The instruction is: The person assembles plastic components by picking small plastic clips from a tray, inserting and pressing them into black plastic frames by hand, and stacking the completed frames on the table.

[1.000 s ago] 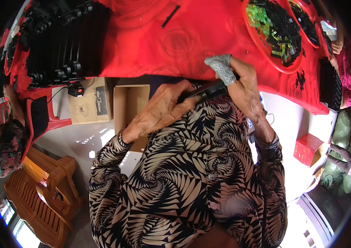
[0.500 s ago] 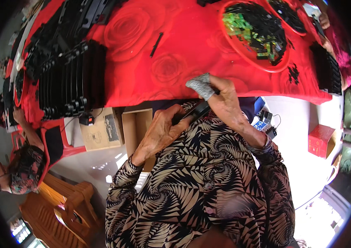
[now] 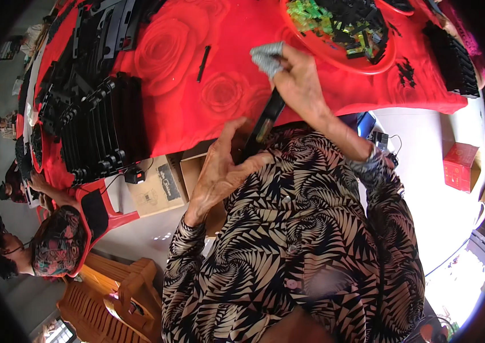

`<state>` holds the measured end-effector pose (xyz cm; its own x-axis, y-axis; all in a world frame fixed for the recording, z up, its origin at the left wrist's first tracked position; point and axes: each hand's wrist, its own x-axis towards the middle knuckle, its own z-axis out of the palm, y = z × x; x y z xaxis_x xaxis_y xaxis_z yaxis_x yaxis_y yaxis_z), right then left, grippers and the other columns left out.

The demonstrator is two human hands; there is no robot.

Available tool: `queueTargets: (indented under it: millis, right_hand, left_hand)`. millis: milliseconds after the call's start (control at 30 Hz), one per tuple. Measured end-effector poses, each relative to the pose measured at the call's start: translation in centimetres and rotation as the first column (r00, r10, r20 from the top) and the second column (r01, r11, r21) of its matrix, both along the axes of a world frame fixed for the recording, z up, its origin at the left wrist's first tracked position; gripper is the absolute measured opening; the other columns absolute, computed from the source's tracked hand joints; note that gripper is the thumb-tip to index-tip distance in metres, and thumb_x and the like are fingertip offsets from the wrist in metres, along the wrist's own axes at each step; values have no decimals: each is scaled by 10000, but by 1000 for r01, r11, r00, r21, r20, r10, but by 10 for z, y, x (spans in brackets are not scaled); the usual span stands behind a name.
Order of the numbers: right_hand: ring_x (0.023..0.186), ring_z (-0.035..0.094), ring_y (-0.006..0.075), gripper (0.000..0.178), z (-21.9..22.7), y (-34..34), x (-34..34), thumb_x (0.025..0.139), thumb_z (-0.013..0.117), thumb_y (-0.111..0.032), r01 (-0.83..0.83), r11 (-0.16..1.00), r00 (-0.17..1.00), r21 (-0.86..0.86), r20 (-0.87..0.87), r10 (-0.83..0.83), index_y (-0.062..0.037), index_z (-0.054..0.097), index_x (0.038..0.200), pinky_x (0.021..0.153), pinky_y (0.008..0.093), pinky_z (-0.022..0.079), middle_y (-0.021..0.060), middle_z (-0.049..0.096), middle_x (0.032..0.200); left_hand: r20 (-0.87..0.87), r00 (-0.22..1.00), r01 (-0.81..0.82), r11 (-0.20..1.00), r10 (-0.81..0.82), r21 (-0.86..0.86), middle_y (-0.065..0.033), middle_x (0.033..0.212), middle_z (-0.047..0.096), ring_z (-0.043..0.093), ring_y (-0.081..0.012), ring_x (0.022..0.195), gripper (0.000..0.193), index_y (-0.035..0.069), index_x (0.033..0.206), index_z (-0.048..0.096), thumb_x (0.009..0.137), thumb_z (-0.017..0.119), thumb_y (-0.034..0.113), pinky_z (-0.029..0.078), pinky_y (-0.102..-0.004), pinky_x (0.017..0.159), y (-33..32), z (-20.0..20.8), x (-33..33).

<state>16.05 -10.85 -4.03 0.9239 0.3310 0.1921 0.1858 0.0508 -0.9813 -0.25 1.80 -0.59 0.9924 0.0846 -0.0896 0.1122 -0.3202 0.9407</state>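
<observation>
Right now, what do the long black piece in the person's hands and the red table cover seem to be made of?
The long black piece looks like moulded plastic: dark, rigid and straight, with a faint sheen. The red table cover seems to be printed plastic sheet or glossy cloth, since its rose pattern shines and it drapes over the table's edge; which one I cannot tell.

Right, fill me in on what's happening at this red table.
A person in a patterned shirt holds a long black strip over the near edge of the red rose-print table. The right hand grips the strip's upper end along with a grey cloth; the left hand is open beside the lower end. A red tray of black and green small parts sits beyond the right hand, and stacks of black strips stand to the left. Another person sits further along on the left.
</observation>
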Motion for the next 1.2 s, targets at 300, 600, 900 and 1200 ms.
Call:
queueTargets:
  millis: [300,600,900,1200]
  right_hand:
    - [750,642,107,194,-11,-3,46,915,659,-79,-62,997,993,-40,103,66,-10,665,1096,681,238,523,73,720,908]
    - [947,683,161,290,30,-97,60,842,681,68,159,975,971,-153,205,-127,30,664,1129,822,255,555,104,721,1020]
    - [832,669,153,250,37,-161,70,812,683,86,244,935,966,-258,150,-211,69,667,1060,772,275,546,125,725,966]
    - [813,677,250,258,29,-154,82,756,673,94,258,692,865,-674,480,146,1,669,997,711,347,551,157,684,915]
  left_hand:
    - [152,978,-177,952,142,250,-169,1058,643,625,-246,925,501,-3,1321,500,852,672,30,490,-337,827,-2,-24,-3]
    - [274,941,-298,871,199,391,-224,1020,594,617,-387,940,394,21,1242,566,858,653,27,502,-427,795,-9,-15,9]
    - [413,885,-435,699,215,568,-164,917,606,574,-359,824,306,19,1101,609,828,711,112,476,-459,710,-3,-27,18]
    - [400,877,-456,720,265,522,-166,996,591,569,-345,925,462,5,1184,584,799,760,191,487,-446,779,-4,-42,27]
